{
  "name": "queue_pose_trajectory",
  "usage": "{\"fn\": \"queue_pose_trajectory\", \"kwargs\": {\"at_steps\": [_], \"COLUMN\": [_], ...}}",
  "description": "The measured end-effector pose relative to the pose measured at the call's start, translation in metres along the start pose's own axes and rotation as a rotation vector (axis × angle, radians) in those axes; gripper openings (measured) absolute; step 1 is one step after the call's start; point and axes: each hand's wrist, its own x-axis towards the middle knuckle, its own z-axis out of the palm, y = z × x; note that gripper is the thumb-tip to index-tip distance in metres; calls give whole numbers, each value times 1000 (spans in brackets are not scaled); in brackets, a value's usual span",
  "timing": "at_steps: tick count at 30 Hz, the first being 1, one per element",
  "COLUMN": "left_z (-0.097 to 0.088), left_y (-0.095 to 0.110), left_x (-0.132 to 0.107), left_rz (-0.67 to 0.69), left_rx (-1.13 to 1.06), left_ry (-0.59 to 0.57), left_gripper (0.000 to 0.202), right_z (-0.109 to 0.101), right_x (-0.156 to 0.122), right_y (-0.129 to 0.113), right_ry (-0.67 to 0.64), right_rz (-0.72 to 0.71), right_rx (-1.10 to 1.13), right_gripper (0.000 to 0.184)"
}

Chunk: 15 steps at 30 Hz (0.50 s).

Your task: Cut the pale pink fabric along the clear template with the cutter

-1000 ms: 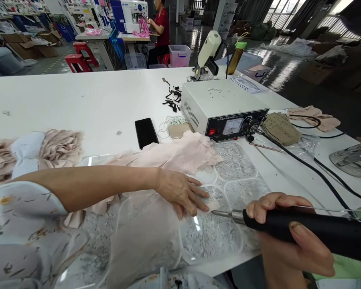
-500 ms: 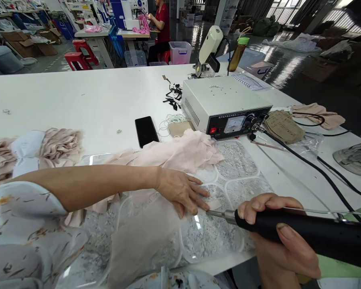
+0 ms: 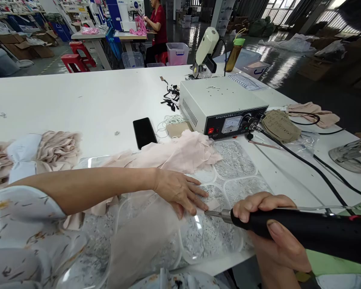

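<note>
My left hand (image 3: pixel 182 192) lies flat with its fingers spread, pressing a thin pale pink fabric piece (image 3: pixel 141 245) onto the clear, marble-patterned mat (image 3: pixel 210 237). Wrapped in my right hand (image 3: pixel 276 233) is a black handheld ultrasonic welder (image 3: pixel 313 230). Its narrow metal tip points left and sits right by my left fingertips, at the fabric's edge. Whether the tip touches the cloth, I cannot tell. Just beyond my left hand is a crumpled heap of pink fabric (image 3: pixel 180 154).
Behind the mat stands a grey control box (image 3: pixel 222 102), with a black cable (image 3: pixel 307 160) running along the right. A phone (image 3: pixel 144 132), tied fabric bundles (image 3: pixel 58 148), brown card pieces (image 3: pixel 279 126) and a glass jar (image 3: pixel 351 154) lie around. Another person in red (image 3: pixel 159 24) sits at a far machine.
The whole view has shifted slightly. My right hand and the welder have moved a little to the left; my left hand stays flat on the fabric.
</note>
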Motion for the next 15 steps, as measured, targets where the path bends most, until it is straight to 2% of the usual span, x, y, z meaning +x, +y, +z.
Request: {"fn": "queue_pose_trajectory", "kwargs": {"at_steps": [6, 11, 15], "left_z": [2, 5, 3], "left_y": [-1, -3, -1], "left_x": [-1, -3, -2], "left_rz": [-8, 31, -15], "left_rx": [102, 99, -13], "left_ry": [-61, -27, 22], "left_gripper": [14, 11, 10], "right_z": [-4, -9, -8], "right_x": [-6, -7, -7], "right_y": [-2, -3, 0], "right_ry": [122, 194, 203], "right_rz": [-11, -39, -42], "right_rx": [-8, -57, -69], "right_gripper": [14, 16, 16]}}
